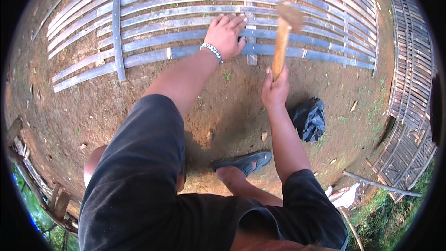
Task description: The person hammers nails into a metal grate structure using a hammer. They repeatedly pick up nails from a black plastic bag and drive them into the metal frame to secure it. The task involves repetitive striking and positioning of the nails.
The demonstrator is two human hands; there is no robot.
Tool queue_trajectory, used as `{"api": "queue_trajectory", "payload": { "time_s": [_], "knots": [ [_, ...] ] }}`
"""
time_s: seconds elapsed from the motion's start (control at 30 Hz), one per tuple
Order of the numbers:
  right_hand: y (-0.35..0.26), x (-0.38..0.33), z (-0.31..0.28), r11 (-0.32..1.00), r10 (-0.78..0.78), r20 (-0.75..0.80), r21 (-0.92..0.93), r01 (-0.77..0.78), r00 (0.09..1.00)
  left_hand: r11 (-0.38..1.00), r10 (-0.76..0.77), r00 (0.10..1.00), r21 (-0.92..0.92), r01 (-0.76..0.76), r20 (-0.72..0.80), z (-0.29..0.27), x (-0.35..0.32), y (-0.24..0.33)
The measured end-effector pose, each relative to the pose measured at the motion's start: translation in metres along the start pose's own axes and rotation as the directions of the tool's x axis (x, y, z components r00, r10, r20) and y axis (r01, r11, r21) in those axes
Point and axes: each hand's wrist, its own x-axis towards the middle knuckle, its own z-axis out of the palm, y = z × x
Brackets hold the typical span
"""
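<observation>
My right hand [275, 90] is wrapped round the lower end of a hammer [281, 49]. Its pale wooden handle points up and away from me, and motion blurs its brown head, which shows over the bamboo slats [181, 22]. My left hand [226, 36], with a braided bracelet at its wrist, rests palm down across the near slats. Its fingers lie over them, with the thumb apart. The long split slats lie side by side in a panel, crossed by narrower strips. One crosspiece [251, 46] passes beneath the slats just right of my left hand.
A crumpled black plastic bag [310, 118] lies on the bare soil [139, 83] right of my right forearm. My sandalled foot [246, 161] stands below. Woven bamboo panels [411, 65] line the far right, a loose pole [383, 184] beneath them. Wooden pieces [60, 202] edge the lower left.
</observation>
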Motion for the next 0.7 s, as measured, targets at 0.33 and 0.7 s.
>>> {"api": "queue_trajectory", "payload": {
  "time_s": [0.33, 0.7],
  "knots": [
    [-0.006, 0.005, 0.002, 0.993, 0.088, 0.092, -0.092, -0.079, 0.992, 1.000, 0.017, 1.000, -0.024, -0.017, 0.004, 0.000, 0.000, 0.000],
    [-0.005, 0.001, 0.007, 0.995, 0.093, -0.025, 0.033, -0.092, 0.995, 1.000, 0.005, 1.000, -0.009, -0.005, 0.010, -0.006, 0.005, -0.004]
  ]
}}
